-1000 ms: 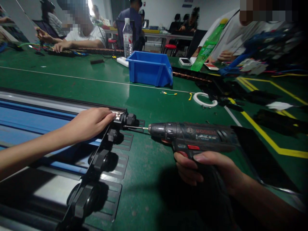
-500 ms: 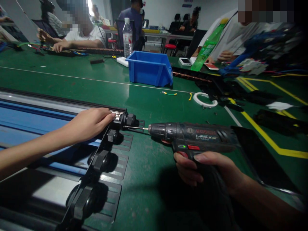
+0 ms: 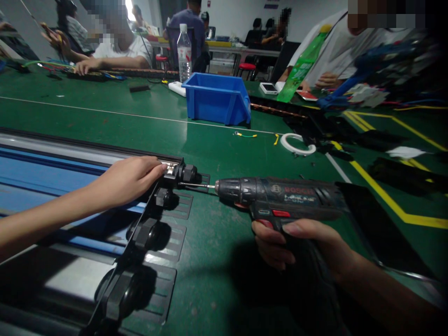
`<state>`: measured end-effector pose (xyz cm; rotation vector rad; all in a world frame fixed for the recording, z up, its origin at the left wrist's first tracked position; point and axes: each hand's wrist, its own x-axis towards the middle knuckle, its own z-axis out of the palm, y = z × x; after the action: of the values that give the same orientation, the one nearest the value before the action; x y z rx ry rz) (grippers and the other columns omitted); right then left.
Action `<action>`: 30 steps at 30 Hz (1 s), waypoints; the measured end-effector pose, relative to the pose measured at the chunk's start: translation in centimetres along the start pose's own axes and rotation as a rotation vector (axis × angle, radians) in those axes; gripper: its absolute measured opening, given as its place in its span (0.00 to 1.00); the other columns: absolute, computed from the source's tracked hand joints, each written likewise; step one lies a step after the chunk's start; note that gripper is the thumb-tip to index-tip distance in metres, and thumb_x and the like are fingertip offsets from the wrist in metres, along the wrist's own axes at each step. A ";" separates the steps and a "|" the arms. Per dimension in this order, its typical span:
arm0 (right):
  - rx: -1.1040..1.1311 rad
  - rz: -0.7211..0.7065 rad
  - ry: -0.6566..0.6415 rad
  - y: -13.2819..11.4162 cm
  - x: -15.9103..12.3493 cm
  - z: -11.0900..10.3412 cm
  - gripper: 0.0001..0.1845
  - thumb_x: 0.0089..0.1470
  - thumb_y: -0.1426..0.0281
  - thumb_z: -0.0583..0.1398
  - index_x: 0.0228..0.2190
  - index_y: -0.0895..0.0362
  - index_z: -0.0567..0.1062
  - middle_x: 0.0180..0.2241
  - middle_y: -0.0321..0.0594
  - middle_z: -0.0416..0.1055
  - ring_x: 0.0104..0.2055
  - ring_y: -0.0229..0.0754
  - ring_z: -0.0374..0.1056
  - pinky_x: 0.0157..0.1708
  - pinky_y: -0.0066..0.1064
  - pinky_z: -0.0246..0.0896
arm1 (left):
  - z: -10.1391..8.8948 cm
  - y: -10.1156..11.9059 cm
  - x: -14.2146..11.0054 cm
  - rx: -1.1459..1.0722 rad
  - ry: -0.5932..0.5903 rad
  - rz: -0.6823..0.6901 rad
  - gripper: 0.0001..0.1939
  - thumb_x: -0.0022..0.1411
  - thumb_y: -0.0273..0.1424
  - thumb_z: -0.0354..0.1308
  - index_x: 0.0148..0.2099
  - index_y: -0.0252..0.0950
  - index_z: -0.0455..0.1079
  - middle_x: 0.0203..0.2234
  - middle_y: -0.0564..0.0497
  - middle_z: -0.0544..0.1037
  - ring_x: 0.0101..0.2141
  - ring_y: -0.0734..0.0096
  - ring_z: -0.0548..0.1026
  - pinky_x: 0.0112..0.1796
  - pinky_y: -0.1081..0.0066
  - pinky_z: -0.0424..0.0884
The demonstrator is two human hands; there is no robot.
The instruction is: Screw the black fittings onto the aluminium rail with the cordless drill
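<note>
My right hand [image 3: 308,242] is wrapped around the handle of a black Bosch cordless drill [image 3: 280,193], a finger at its red trigger. A long thin bit [image 3: 196,185] runs left from the chuck to the end plate of a long metal housing [image 3: 63,144] with blue panels; its tip is hidden among the fittings. My left hand [image 3: 135,177] lies over the housing's far corner, closed on its edge, fingertips beside a shiny metal piece [image 3: 171,168]. Black cable glands [image 3: 145,233] stick out along the end plate, with flat slotted black tabs [image 3: 161,289] beside them.
A blue parts bin [image 3: 217,100], a water bottle [image 3: 184,53] and a green bottle [image 3: 304,65] stand farther back. A white ring [image 3: 297,144] and short wires [image 3: 247,136] lie on the green table. A dark flat device [image 3: 381,233] is behind the drill. Co-workers sit opposite.
The drill's small green light has gone out. Both my hands and the drill keep nearly the same place. A co-worker's hand at the far left has risen.
</note>
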<state>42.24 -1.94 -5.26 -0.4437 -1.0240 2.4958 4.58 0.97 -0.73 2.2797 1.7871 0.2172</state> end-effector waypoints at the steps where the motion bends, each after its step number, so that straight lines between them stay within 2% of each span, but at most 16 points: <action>1: 0.004 0.001 0.001 0.0 0.0 0.0 0.14 0.59 0.60 0.59 0.32 0.59 0.72 0.25 0.37 0.60 0.26 0.38 0.56 0.31 0.31 0.58 | 0.0 0.0 0.0 -0.001 0.000 0.000 0.25 0.74 0.48 0.41 0.36 0.37 0.70 0.34 0.45 0.79 0.34 0.60 0.75 0.35 0.65 0.63; 10: 0.048 0.024 -0.011 0.4 -0.3 -0.5 0.14 0.61 0.60 0.58 0.32 0.59 0.70 0.24 0.35 0.58 0.26 0.38 0.55 0.33 0.31 0.59 | 0.0 0.2 0.0 -0.007 -0.001 -0.013 0.25 0.73 0.48 0.41 0.36 0.37 0.70 0.34 0.45 0.79 0.33 0.60 0.74 0.35 0.64 0.62; 30: 0.027 0.007 -0.010 0.3 -0.1 -0.2 0.14 0.61 0.62 0.58 0.31 0.60 0.71 0.23 0.34 0.57 0.24 0.36 0.54 0.31 0.30 0.59 | 0.0 0.0 0.0 -0.010 -0.001 -0.002 0.24 0.74 0.47 0.42 0.37 0.37 0.70 0.35 0.46 0.79 0.33 0.62 0.74 0.35 0.65 0.61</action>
<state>42.34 -2.08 -5.61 -0.4274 -0.9926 2.5172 4.55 0.98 -0.73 2.2707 1.7830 0.2239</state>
